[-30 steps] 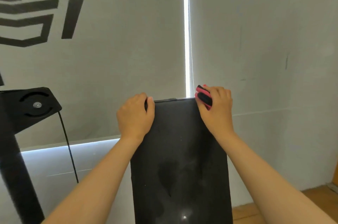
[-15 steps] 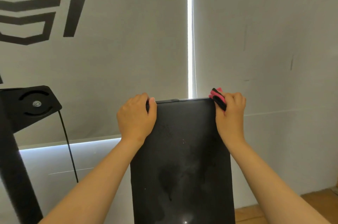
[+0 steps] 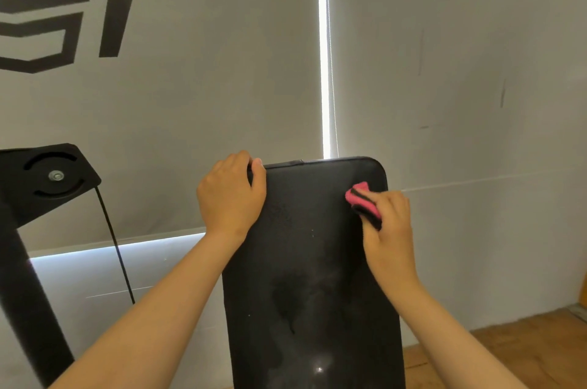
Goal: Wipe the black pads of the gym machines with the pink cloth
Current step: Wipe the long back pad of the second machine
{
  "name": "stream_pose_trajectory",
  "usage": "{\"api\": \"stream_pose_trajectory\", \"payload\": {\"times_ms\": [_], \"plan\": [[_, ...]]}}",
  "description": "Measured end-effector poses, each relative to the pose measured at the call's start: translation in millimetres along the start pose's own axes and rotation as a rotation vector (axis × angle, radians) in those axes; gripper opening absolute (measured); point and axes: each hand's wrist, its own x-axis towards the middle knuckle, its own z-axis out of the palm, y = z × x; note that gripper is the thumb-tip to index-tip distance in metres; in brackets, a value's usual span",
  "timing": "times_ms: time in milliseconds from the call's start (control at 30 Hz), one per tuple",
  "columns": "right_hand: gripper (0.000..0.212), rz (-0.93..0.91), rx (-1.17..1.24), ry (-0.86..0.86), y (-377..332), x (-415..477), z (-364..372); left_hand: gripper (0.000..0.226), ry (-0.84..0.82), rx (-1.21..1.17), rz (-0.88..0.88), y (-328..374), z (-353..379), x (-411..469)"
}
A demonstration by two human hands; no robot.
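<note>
A tall black pad (image 3: 311, 261) of a gym machine stands upright in the middle of the view, with its rounded top edge in front of a grey roller blind (image 3: 206, 86). The person's left grip (image 3: 230, 194) is clenched on the pad's upper left corner, fingers curled over the top edge and thumb lying along the front face. The right grip (image 3: 389, 229) is grasping a folded pink cloth (image 3: 362, 198) with black stripes and presses it against the pad's front face, just below the upper right corner and near the right edge. Darker patches and a small glint show lower on the pad. At the left stands a black metal frame (image 3: 47, 179) with a round bolted plate, and a thin black cable (image 3: 116, 248) runs down from it. A bright strip of daylight (image 3: 324, 71) shows between two blinds, and a wooden floor (image 3: 508, 350) lies at the lower right
</note>
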Motion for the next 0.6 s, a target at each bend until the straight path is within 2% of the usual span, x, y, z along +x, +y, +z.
{"api": "stream_pose_trajectory", "payload": {"times_ms": [67,133,233,300,433,600], "plan": [[0.039,-0.007,0.055,0.094,-14.7,27.4,-5.7,0.026,0.002,-0.003,0.004,-0.4,0.1,0.4],[0.034,-0.040,0.001,0.144,-23.7,58.7,-0.8,0.026,-0.004,-0.007,0.004,-0.9,0.4,0.8],[0.039,-0.067,-0.191,-0.003,-24.1,76.2,19.5,0.027,-0.007,-0.028,0.004,-2.5,1.3,0.3],[0.042,-0.077,-0.251,-0.019,-18.9,64.5,30.6,0.027,-0.009,-0.047,0.001,-3.9,2.5,0.7],[0.051,-0.038,-0.167,0.093,-15.1,34.7,35.5,0.032,0.009,-0.055,0.005,-4.6,4.2,1.2],[0.070,-0.127,-0.201,0.032,-1.9,-22.6,35.2,0.028,0.005,-0.062,0.000,-4.0,3.6,1.4]]}}
